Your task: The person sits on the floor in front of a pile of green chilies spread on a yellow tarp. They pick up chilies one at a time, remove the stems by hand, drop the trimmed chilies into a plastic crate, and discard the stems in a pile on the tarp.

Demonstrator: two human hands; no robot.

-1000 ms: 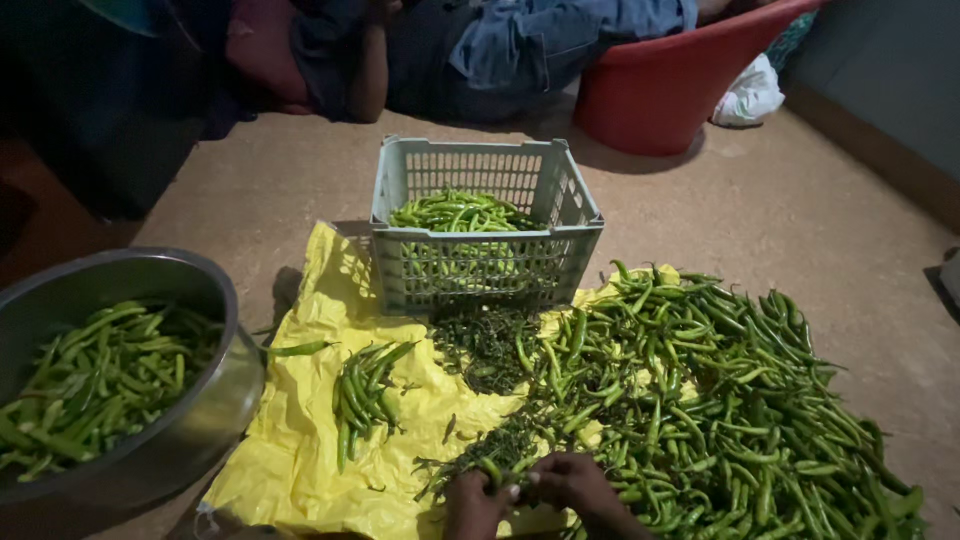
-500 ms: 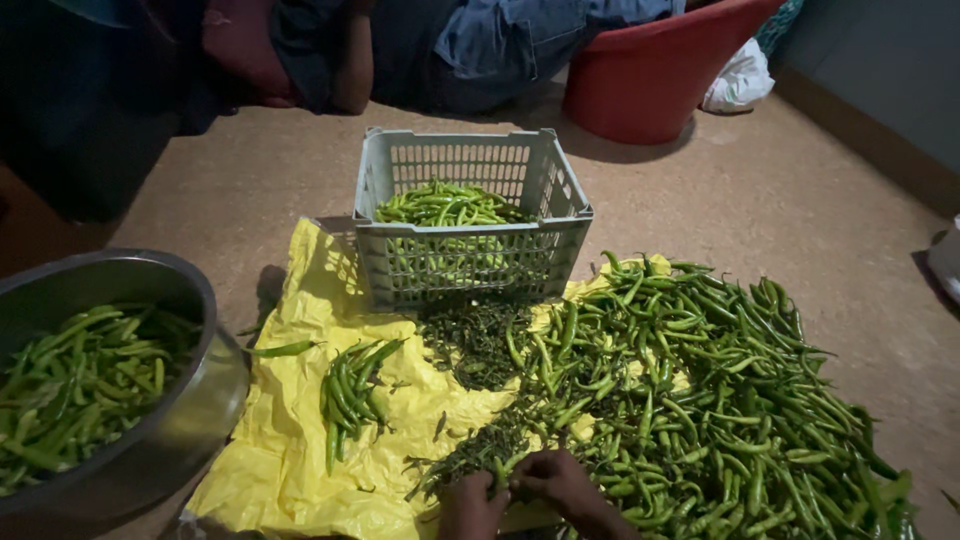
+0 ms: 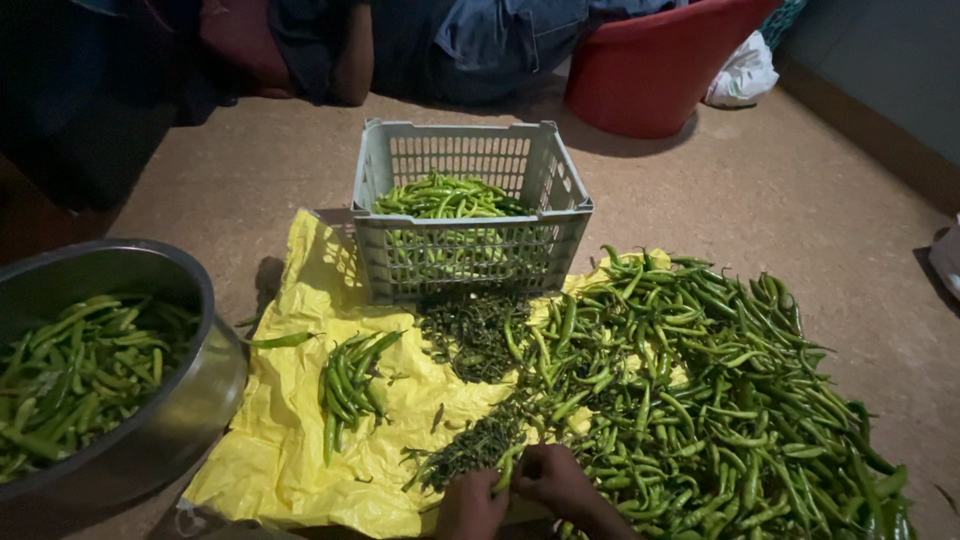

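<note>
At the bottom edge my left hand (image 3: 470,507) and my right hand (image 3: 556,480) meet over one green chilli (image 3: 505,467), fingers closed on it. They are at the near edge of a big heap of green chillies (image 3: 700,400) lying on a yellow plastic sheet (image 3: 290,420). A small bunch of chillies (image 3: 350,385) lies apart on the sheet to the left. A dark pile of plucked stems (image 3: 470,330) lies between the heap and a grey plastic basket (image 3: 470,150) that holds more chillies.
A steel bowl (image 3: 200,400) with chillies stands at the left. Behind the basket a person in blue clothes (image 3: 470,40) sits on the floor beside a red tub (image 3: 650,70). A white bag (image 3: 742,72) lies at the far right by the wall.
The view has shifted slightly, so everything sits a little lower and left. My hands stay together at the heap's near edge, working on a chilli.
</note>
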